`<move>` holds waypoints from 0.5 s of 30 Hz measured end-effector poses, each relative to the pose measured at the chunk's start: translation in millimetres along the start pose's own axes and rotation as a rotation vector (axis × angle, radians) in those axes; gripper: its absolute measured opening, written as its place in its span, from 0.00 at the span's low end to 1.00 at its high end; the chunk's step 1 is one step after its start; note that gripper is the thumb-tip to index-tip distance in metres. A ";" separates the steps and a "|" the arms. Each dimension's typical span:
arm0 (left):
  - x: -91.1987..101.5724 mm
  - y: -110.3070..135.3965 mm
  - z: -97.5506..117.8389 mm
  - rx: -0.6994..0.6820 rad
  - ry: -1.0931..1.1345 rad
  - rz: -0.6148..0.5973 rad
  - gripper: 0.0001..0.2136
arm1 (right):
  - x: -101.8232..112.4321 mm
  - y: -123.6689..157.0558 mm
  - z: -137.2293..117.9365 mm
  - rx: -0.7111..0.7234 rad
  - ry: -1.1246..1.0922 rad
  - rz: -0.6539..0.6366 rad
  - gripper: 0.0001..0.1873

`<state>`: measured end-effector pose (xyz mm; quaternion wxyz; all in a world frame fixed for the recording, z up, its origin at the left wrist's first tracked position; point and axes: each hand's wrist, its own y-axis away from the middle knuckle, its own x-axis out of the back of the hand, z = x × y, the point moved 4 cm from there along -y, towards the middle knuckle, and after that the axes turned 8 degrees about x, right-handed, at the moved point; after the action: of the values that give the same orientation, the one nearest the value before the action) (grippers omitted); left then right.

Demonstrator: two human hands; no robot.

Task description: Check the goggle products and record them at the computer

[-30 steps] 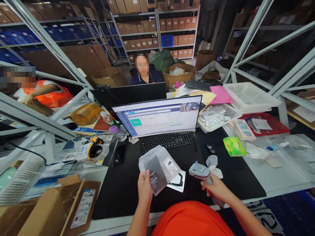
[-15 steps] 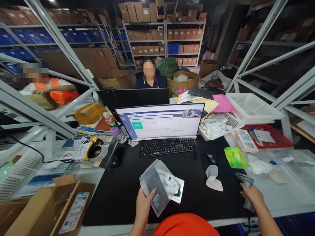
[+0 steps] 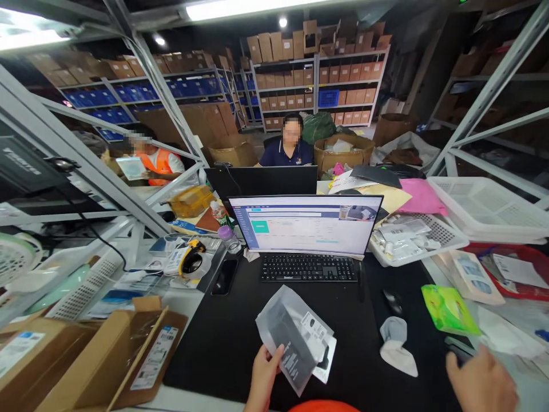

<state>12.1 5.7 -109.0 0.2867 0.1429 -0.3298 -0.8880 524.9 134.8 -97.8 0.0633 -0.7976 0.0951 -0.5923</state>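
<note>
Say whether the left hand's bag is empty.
Not empty: a dark grey packet shows through the clear plastic bag in the left hand.

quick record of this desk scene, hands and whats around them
left hand: holds a translucent grey plastic bag with a white label
right hand: at a handheld barcode scanner, grip unclear
things: grey-and-white sock, computer mouse, green packet
rest: monitor, keyboard, co-worker in orange vest
</note>
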 end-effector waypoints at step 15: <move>-1.9 -7.0 -3.8 0.005 -0.051 -0.030 0.37 | -104.1 -81.3 -43.7 0.211 -0.121 0.229 0.33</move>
<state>12.4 9.2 -116.5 0.2647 0.1259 -0.3368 -0.8948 460.2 238.1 -164.8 0.2195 -0.8045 0.1188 -0.5389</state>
